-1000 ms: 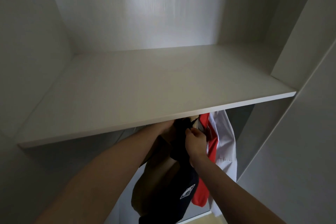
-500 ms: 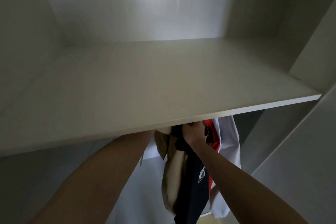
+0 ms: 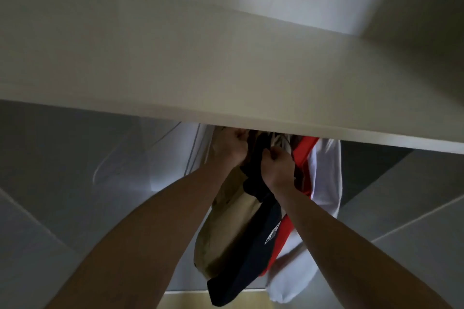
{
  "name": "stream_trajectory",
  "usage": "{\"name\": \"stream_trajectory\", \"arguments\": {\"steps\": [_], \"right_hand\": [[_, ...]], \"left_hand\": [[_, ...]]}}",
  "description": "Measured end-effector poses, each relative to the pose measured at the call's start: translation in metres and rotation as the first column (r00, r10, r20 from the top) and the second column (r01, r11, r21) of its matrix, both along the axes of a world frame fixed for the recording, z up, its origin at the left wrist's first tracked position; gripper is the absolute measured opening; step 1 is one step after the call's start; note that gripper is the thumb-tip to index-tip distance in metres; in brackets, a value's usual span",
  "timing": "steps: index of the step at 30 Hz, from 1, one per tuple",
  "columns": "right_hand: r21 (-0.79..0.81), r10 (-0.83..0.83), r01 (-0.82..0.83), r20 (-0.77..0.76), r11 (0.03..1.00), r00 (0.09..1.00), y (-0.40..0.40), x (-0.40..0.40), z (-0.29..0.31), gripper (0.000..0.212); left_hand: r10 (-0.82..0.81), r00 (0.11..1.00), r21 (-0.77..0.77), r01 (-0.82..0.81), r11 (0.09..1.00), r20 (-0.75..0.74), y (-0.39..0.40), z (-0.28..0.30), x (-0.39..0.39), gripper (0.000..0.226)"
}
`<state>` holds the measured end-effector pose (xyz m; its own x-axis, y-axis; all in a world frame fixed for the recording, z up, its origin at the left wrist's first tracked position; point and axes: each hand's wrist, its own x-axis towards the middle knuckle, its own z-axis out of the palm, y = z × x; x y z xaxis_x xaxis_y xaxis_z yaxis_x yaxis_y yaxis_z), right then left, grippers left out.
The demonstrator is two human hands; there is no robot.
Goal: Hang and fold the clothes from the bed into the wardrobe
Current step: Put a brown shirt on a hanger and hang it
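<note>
1. Up under the wardrobe shelf (image 3: pixel 226 78), my left hand (image 3: pixel 232 145) is curled tight at the top of the beige garment (image 3: pixel 226 228).
2. My right hand (image 3: pixel 277 165) pinches the dark navy garment (image 3: pixel 253 253) near its top.
3. Both hang beside a red garment (image 3: pixel 305 155) and a white garment (image 3: pixel 326 183).

view: tilted, shelf (image 3: pixel 226 78) edge now slants down to the right | left hand (image 3: pixel 232 144): was hidden under the shelf, now visible as a fist at the beige garment (image 3: pixel 226 228) | right hand (image 3: pixel 277 165): now lower, gripping the navy garment (image 3: pixel 253 256)
</note>
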<state>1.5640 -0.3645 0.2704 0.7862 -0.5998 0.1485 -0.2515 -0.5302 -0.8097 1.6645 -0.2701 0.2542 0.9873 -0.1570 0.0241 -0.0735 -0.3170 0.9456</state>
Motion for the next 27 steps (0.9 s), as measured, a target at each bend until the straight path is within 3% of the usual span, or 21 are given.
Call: {"name": "stream_trajectory", "arguments": {"steps": [2, 6, 9, 17, 23, 27], "right_hand": [[-0.041, 0.031, -0.032, -0.033, 0.999, 0.999, -0.004, 0.002, 0.002, 0.03], [-0.094, 0.111, -0.118, -0.076, 0.989, 0.991, -0.007, 0.002, 0.0, 0.038], [-0.103, 0.124, -0.132, -0.084, 0.986, 0.989, -0.005, 0.001, -0.001, 0.029], [-0.2, 0.134, -0.156, -0.118, 0.967, 0.984, -0.002, -0.003, -0.004, 0.023], [-0.226, 0.141, -0.177, -0.168, 0.958, 0.976, 0.0, -0.014, -0.004, 0.028], [-0.286, 0.135, -0.192, -0.209, 0.939, 0.969, -0.003, -0.02, 0.003, 0.031]], "left_hand": [[-0.049, 0.996, 0.032, 0.046, 0.998, 0.076, 0.008, -0.003, -0.002, 0.014], [-0.122, 0.97, 0.07, 0.11, 0.992, 0.211, 0.04, -0.013, -0.029, 0.024], [-0.188, 0.945, 0.188, 0.14, 0.972, 0.268, 0.069, -0.028, -0.05, 0.035], [-0.089, 0.93, 0.277, -0.014, 0.961, 0.357, 0.124, -0.021, -0.078, 0.042], [-0.042, 0.966, 0.489, -0.091, 0.868, 0.254, 0.127, -0.004, -0.074, 0.065], [-0.03, 0.986, 0.526, -0.063, 0.848, 0.166, 0.126, -0.003, -0.068, 0.048]]}}
